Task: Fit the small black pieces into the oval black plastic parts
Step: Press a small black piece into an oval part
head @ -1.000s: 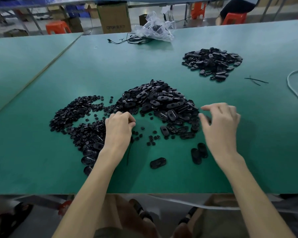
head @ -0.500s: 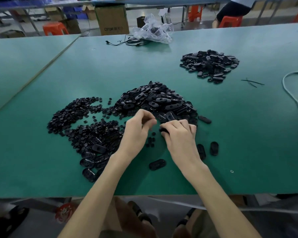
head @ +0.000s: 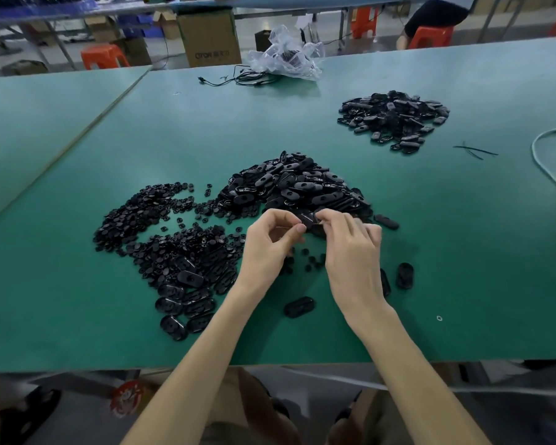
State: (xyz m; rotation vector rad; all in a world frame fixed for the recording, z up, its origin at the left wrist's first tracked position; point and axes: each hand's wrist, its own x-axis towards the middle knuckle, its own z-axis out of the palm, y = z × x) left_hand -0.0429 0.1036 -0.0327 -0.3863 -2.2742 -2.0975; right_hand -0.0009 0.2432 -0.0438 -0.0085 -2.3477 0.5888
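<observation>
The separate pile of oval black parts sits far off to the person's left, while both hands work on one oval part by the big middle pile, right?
Not quite. The head view shows the separate pile far off to the person's right, not left. The rest holds: left hand and right hand both pinch one oval part by the big middle pile.

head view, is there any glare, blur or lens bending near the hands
Head view: the wide lens bows the table edge; soft light leaves a pale sheen on the far top and glints on the pile of oval parts; faint shadows lie under the left hand and right hand; their fingertips and the oval part between them are smeared, so any small piece is unreadable.
</observation>
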